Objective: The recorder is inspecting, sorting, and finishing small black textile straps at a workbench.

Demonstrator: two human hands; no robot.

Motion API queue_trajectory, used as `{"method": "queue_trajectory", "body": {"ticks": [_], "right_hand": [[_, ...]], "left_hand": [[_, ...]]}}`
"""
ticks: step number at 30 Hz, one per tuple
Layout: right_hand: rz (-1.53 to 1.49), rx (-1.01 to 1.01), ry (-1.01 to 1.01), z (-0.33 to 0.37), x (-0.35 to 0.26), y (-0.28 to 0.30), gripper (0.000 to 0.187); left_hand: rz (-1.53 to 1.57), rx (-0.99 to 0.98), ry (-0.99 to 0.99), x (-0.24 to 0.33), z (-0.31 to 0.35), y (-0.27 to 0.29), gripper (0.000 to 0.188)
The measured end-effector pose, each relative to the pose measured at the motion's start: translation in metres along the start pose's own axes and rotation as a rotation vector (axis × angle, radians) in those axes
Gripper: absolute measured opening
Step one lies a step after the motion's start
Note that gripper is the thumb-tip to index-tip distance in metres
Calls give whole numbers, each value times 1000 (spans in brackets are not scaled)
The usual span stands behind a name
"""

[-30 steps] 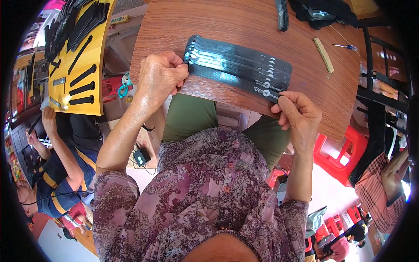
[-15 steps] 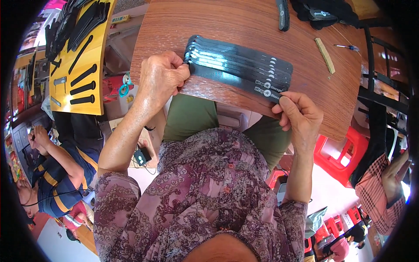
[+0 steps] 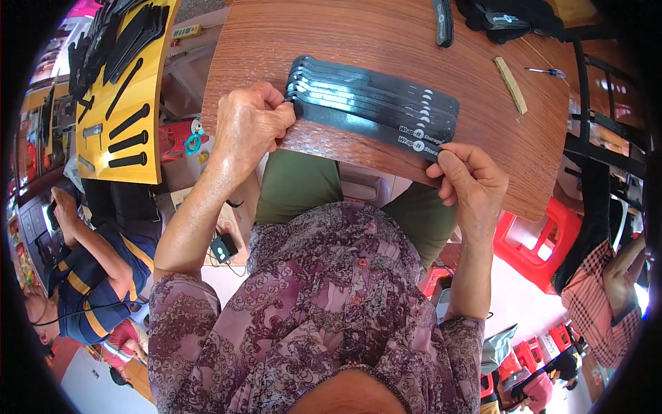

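One black strap (image 3: 350,125) stretches over the table (image 3: 331,31), its long axis running from the left hand (image 3: 249,119), fingers clamped on one end, to the right hand (image 3: 473,174), fingers pinching the other, with overlapping straps (image 3: 379,91) fanned just beyond the fingers.

A fisheye camera, the left one of a head-worn pair, is looking down from above the wearer's shirt (image 3: 310,297), which is lying nearest the lens and filling the lower middle of the frame. The view is also reaching forward, the table (image 3: 331,31) spreading across the upper middle. The left hand (image 3: 252,121) and right hand (image 3: 472,176) are appearing farther off, left and right of the upper centre. The wide lens is taking in a yellow table (image 3: 153,83) at upper left and a red stool (image 3: 531,269) at right, straight edges bending near the dark rim.
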State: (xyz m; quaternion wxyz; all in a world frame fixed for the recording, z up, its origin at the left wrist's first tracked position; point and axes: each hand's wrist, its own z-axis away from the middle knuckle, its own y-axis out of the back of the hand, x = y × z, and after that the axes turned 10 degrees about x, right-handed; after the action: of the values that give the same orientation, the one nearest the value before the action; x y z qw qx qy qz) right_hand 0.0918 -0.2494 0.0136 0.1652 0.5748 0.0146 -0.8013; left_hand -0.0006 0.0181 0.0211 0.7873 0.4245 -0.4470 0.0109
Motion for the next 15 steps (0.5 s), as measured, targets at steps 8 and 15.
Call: {"method": "queue_trajectory", "body": {"ticks": [8, 15], "right_hand": [[23, 32, -19, 1, -1, 2, 14], [-39, 22, -66, 2, -2, -2, 13]], "left_hand": [[44, -2, 1, 2, 0, -5, 12], [73, 7, 4, -4, -1, -2, 13]]}}
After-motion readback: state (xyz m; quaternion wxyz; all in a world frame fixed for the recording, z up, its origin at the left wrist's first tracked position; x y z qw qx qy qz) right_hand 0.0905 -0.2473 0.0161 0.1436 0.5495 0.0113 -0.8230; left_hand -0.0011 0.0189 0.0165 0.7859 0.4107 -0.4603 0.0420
